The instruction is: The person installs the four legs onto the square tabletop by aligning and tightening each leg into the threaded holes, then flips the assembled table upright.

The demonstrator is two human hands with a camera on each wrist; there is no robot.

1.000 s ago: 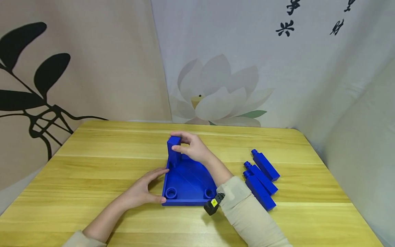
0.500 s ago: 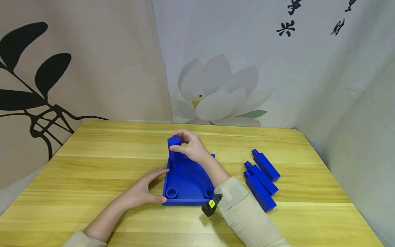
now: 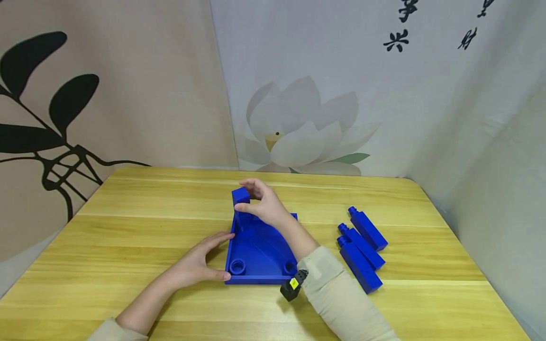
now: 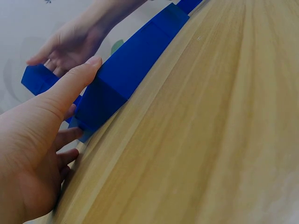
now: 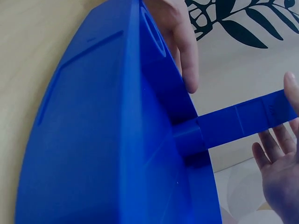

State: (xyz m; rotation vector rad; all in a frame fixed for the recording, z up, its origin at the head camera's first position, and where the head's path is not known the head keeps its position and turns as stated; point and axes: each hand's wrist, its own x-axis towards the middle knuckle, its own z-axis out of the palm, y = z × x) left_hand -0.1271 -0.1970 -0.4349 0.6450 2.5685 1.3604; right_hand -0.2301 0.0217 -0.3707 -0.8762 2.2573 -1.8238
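A blue square tabletop lies upside down, rim upward, with round sockets in its visible corners. One blue square leg stands upright at the far left socket; its lower end meets the round collar in the right wrist view. Near the leg's top, my right hand grips it, thumb on one face and fingers on the other side. My left hand holds the tabletop's near left corner, thumb at the front and fingertips along the left side. The far right corner is partly hidden behind my right arm.
To the right lie three more blue legs with threaded ends: a far one, a middle one and a near one. All rest on the wooden table. A printed cloth hangs behind.
The upright leg has turned slightly about its own axis, and my right fingers have shifted a little around its top. My left hand and the tabletop stay in place.
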